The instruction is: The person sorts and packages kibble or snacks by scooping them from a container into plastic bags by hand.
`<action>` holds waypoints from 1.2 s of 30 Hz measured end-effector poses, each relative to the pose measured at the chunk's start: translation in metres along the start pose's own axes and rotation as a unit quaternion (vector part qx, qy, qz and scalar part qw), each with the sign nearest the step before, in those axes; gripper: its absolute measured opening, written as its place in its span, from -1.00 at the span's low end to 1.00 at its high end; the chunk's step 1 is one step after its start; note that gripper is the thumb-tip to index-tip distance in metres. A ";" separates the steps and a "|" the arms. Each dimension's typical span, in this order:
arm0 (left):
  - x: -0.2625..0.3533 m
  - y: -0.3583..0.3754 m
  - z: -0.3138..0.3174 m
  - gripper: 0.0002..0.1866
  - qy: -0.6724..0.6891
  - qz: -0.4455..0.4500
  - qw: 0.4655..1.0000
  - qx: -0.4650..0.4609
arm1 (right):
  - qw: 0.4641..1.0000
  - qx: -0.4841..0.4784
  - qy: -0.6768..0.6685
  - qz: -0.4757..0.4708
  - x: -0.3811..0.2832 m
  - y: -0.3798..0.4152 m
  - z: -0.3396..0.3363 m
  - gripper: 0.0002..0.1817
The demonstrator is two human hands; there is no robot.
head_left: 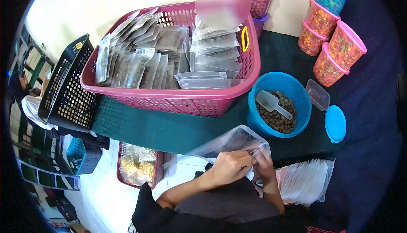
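Note:
My left hand (231, 165) is closed, its fingers pinching the edge of a clear plastic bag (227, 142) in front of my body. Close beside it, my right hand (264, 164) grips the same bag near its right edge; some of its fingertips are hidden. The bag looks flat and see-through, with nothing visible inside. Just beyond the hands stands a blue tub (253, 116) of brown chunky pieces (271, 116), a clear scoop (273, 103) lying on top of them. Under my right forearm is a stack of flat clear bags (307, 180).
A pink basket (169, 99) holds rows of filled pouches (140, 65). Beside the tub lie a clear tray (318, 94) and a blue lid (335, 124). Stacked tubs (326, 65) stand at back right. A black basket (70, 89) and a floor basket of packets (137, 167) are left.

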State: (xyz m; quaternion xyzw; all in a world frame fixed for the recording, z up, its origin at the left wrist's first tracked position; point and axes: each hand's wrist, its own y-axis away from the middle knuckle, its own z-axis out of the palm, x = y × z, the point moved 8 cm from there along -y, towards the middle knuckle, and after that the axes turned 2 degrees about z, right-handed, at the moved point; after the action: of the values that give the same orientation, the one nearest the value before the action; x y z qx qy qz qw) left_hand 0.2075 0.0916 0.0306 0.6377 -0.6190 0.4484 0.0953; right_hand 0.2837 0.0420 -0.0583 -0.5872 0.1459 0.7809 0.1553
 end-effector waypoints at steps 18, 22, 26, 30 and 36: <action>-0.010 -0.018 -0.018 -0.90 -0.024 -0.013 1.000 -0.001 | 0.996 0.028 -0.089 0.008 0.009 -0.014 0.009 -0.71; -0.006 -0.027 -0.018 -0.82 -0.014 -0.013 0.998 0.054 | 0.998 0.010 -0.057 0.030 -0.001 -0.018 -0.003 -0.70; -0.004 -0.033 -0.014 -0.87 -0.023 -0.054 0.997 0.041 | 0.998 -0.017 -0.066 0.019 -0.010 -0.021 -0.011 -0.71; 0.005 -0.033 -0.017 -0.79 0.081 -0.039 0.995 0.030 | 0.965 -0.170 -0.186 0.068 -0.038 -0.007 0.006 -0.50; 0.024 -0.029 0.002 -0.81 0.231 0.015 0.960 -0.157 | 0.929 -0.030 0.288 -0.231 -0.106 0.030 -0.032 0.10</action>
State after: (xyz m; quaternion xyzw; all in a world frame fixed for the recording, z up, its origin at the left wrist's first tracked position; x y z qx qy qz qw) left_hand 0.2291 0.0797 0.0588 0.4843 -0.6526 0.4818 0.3278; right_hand 0.3271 -0.0059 0.0367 -0.8086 0.0209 0.5248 0.2652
